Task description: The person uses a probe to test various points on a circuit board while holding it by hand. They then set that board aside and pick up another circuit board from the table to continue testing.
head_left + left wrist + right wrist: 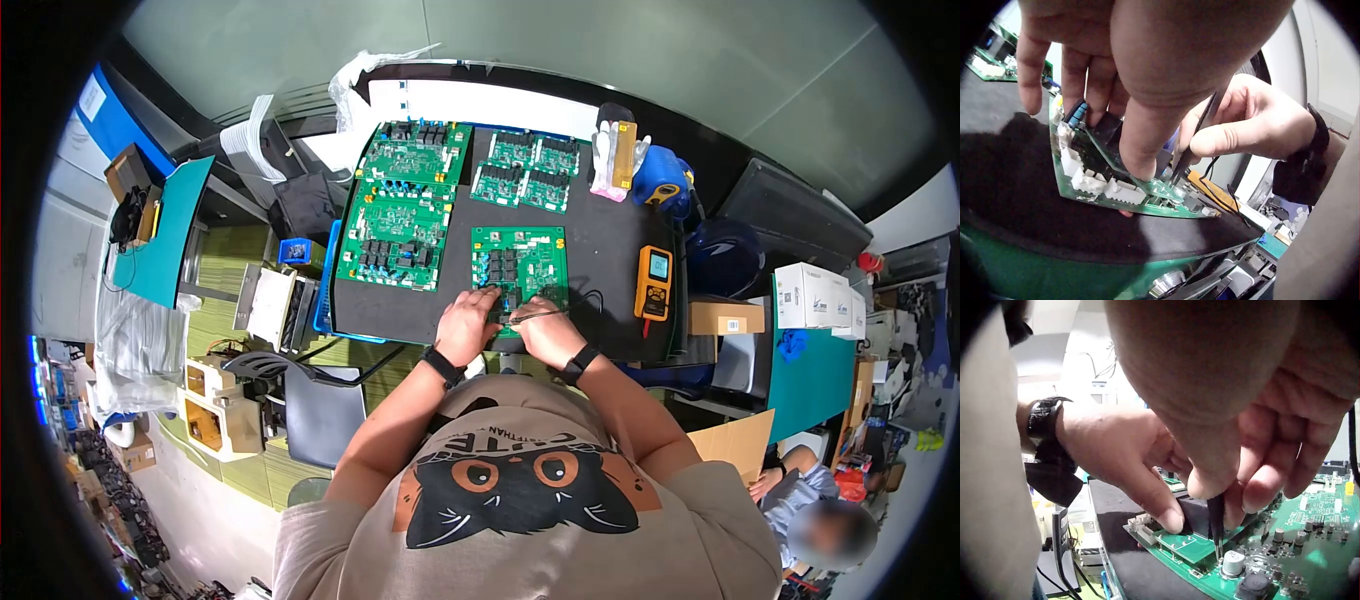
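Observation:
A green circuit board (540, 250) lies near the front edge of the black mat. My left hand (465, 325) grips a small green board (1194, 547) standing on it, its thumb (1141, 150) on the near side and its fingers reaching round a black block (1194, 515). In my right hand (545, 325), thumb and fingers pinch dark tweezers (1216, 525). Their tips point down at the board beside the small board, close to a round silver capacitor (1233, 562). White connectors (1088, 181) line the board's near edge in the left wrist view.
Larger green boards (400, 235) lie at the left of the mat, several smaller ones (525, 170) at the back. An orange meter (653, 285) with a dark cable lies at the right. Behind it are a blue tool (660, 175) and gloves (603, 150). Another person (800, 490) sits at lower right.

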Available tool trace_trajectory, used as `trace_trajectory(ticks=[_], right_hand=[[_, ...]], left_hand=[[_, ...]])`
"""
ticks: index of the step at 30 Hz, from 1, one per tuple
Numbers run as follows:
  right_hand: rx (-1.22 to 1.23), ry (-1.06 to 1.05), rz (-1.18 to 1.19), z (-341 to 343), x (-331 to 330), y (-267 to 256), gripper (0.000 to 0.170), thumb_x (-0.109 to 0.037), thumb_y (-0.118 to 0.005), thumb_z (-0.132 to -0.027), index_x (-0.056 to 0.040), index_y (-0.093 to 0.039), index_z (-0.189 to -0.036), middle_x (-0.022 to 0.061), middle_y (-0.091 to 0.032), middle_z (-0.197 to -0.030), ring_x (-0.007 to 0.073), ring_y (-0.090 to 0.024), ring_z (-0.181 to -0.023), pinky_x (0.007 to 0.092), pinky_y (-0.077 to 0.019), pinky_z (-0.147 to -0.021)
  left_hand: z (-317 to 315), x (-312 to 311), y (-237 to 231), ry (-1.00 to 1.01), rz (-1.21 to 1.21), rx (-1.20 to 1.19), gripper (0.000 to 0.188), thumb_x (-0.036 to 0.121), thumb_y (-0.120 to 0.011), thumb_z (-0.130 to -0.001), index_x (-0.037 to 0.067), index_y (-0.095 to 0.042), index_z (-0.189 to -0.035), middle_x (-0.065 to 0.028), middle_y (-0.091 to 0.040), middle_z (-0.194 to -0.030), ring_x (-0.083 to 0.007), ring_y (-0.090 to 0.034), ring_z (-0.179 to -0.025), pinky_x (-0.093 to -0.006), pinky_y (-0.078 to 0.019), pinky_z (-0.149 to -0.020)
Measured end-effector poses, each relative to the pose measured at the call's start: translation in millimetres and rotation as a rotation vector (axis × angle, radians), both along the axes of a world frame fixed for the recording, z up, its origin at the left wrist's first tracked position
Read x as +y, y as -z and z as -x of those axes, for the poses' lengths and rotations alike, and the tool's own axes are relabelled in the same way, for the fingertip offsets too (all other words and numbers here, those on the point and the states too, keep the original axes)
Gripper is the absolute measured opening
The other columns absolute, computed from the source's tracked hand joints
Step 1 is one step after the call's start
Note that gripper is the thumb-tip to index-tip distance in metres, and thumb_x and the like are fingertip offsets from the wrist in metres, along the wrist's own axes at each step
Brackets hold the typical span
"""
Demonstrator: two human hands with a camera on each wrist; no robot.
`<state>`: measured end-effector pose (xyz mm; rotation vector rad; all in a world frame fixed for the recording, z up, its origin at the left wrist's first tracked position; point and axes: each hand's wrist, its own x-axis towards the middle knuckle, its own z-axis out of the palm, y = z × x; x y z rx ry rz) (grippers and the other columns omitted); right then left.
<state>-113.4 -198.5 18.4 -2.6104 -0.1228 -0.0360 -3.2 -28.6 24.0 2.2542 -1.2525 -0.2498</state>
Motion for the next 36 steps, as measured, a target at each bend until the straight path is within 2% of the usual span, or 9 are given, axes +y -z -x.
trace_trajectory(ticks=[4, 7, 9, 22, 28, 30, 32, 34, 36], right_hand=[[-0.047, -0.02, 0.028, 6.3, -6.2, -1.7, 0.017, -0.002, -0.061, -0.082, -0.0043, -0.072, -0.094, 0.0093, -0.073, -0.101, 0.0291, -0.065, -0.1, 0.0427, -0.0483, -0.097], [-0.077, -0.02, -0.052, 8.6, -11.6, 1.1, 0.011, -0.004, -0.061, -0.085, -0.0055, -0.07, -0.09, 0.0084, -0.071, -0.099, 0.0293, -0.064, -0.096, 0.0425, -0.0492, -0.093], [-0.067, 0.067, -0.225, 10.1, -12.8, -5.8, 0.005, -0.007, -0.066, -0.085, -0.0028, -0.067, -0.088, 0.0101, -0.069, -0.09, 0.0311, -0.063, -0.09, 0.0424, -0.0512, -0.084], [0.011, 0.133, -0.354, 7.6, -23.4, -8.0, 0.009, -0.011, -0.068, -0.087, -0.0038, -0.071, -0.092, 0.0121, -0.071, -0.091, 0.033, -0.065, -0.09, 0.0428, -0.0523, -0.084], [0.004, 0.096, -0.241, 4.2, -20.0, -11.4, 0.009, -0.012, -0.068, -0.086, -0.0052, -0.071, -0.091, 0.0112, -0.071, -0.092, 0.0326, -0.065, -0.089, 0.0432, -0.0515, -0.085], [0.01, 0.047, -0.143, 3.1, -14.0, -17.7, 0.008, -0.011, -0.062, -0.084, -0.0086, -0.069, -0.086, 0.0111, -0.071, -0.09, 0.0304, -0.067, -0.091, 0.0418, -0.049, -0.09], [0.025, 0.07, -0.09, 2.8, -6.2, -17.6, 0.013, -0.008, -0.06, -0.081, -0.0086, -0.07, -0.089, 0.0107, -0.072, -0.092, 0.0292, -0.066, -0.095, 0.0415, -0.0482, -0.092], [-0.017, 0.026, 0.122, 1.0, -1.2, -7.7, 0.018, -0.009, -0.061, -0.081, -0.007, -0.072, -0.095, 0.0114, -0.072, -0.093, 0.0304, -0.065, -0.099, 0.0436, -0.0482, -0.091], [0.037, -0.002, 0.091, -0.5, 0.2, -16.2, 0.023, -0.01, -0.062, -0.081, -0.0052, -0.072, -0.101, 0.0126, -0.072, -0.096, 0.0328, -0.064, -0.104, 0.045, -0.0476, -0.094]], left_hand=[[-0.6, 0.2, 4.4, -0.004, -0.032, -0.007, 0.066, 0.014, -0.081, -0.074, 0.008, -0.057, -0.135, -0.0086, -0.064, -0.132, -0.0296, -0.059, -0.117, -0.0416, -0.0504, -0.096], [-1.4, 0.5, 4.7, 0.001, -0.029, -0.022, 0.066, 0.014, -0.081, -0.074, 0.008, -0.057, -0.135, -0.0087, -0.064, -0.131, -0.0296, -0.059, -0.117, -0.0414, -0.0504, -0.096], [-1.7, 0.4, 6.2, 0.007, -0.015, -0.031, 0.066, 0.014, -0.082, -0.074, 0.007, -0.058, -0.135, -0.0089, -0.064, -0.131, -0.0297, -0.059, -0.116, -0.0412, -0.0505, -0.096], [-1.6, -0.7, -3.7, 0.005, -0.028, 0.002, 0.066, 0.015, -0.082, -0.073, 0.004, -0.058, -0.133, -0.0136, -0.064, -0.129, -0.0329, -0.059, -0.117, -0.0421, -0.0489, -0.099], [-2.4, -0.7, -5.2, -0.003, -0.036, 0.011, 0.064, 0.015, -0.082, -0.073, 0.005, -0.058, -0.133, -0.0127, -0.065, -0.129, -0.0329, -0.059, -0.116, -0.0429, -0.0493, -0.097], [-1.9, -0.9, -4.7, 0.0, -0.033, 0.001, 0.065, 0.015, -0.082, -0.073, 0.005, -0.058, -0.133, -0.0123, -0.064, -0.129, -0.0326, -0.059, -0.117, -0.043, -0.0493, -0.097], [-1.8, -1.3, -5.2, -0.002, -0.041, 0.002, 0.066, 0.015, -0.082, -0.073, 0.006, -0.058, -0.133, -0.0119, -0.064, -0.129, -0.0323, -0.059, -0.117, -0.043, -0.0494, -0.097], [-2.2, -0.5, -5.2, -0.003, -0.053, 0.004, 0.066, 0.015, -0.082, -0.072, 0.006, -0.058, -0.133, -0.0116, -0.064, -0.129, -0.0321, -0.059, -0.118, -0.0429, -0.0494, -0.097], [-2.4, -0.6, -5.0, -0.001, -0.049, 0.002, 0.067, 0.015, -0.083, -0.072, 0.006, -0.058, -0.133, -0.011, -0.065, -0.129, -0.0319, -0.059, -0.118, -0.0428, -0.0495, -0.097]])
